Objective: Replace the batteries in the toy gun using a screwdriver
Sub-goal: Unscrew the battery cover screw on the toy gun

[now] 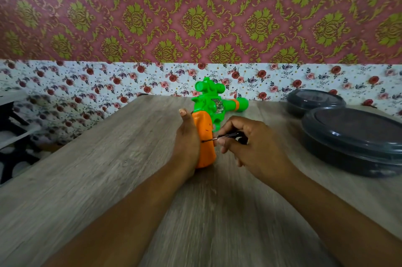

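Left hand (187,142) steadying toy gun (208,118) — right hand (250,147) pressing screwdriver (219,136) into orange handle, wooden table (108,158)

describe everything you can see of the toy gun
The toy gun looks like glossy plastic: a green body with a scope-like tube on top, a green barrel with an orange band pointing right, and an orange grip below. A small silvery patch shows on its side. It stands upright on the wooden table, grip down. The left hand clasps the grip from the left, and the right hand presses a thin screwdriver tip against the grip's side.
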Demonstrator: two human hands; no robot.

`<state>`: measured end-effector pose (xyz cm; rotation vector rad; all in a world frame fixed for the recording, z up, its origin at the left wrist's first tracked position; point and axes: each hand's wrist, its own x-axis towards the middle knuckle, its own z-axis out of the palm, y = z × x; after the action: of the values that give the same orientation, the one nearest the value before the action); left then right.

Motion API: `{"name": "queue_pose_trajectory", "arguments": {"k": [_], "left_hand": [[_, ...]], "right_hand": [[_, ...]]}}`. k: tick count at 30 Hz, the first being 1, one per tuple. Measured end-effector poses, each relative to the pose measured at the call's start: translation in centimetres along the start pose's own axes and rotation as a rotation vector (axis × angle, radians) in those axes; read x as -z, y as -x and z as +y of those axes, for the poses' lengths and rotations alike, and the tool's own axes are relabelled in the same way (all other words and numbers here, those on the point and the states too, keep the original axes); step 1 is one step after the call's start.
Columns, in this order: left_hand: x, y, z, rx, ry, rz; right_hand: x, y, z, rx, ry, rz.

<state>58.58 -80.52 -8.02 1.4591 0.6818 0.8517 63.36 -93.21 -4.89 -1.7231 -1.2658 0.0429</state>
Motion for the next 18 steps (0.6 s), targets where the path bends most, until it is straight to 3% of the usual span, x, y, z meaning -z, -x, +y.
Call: {"name": "queue_pose_trajectory", "arguments": {"k": [3, 11, 18], "left_hand": [[-0.02, -0.02, 0.11, 0.018, 0.001, 0.0], [-0.18, -0.11, 0.14, 0.044, 0.03, 0.02], [0.15, 0.38, 0.3, 0.027, -0.003, -0.013]], "right_hand": [[-0.54, 0.13, 0.09, -0.025, 0.006, -0.011], [-0.5, 0.15, 0.22, -0.044, 0.309, -0.006], [-0.49, 0.24, -0.64, -0.061, 0.036, -0.034]]}}
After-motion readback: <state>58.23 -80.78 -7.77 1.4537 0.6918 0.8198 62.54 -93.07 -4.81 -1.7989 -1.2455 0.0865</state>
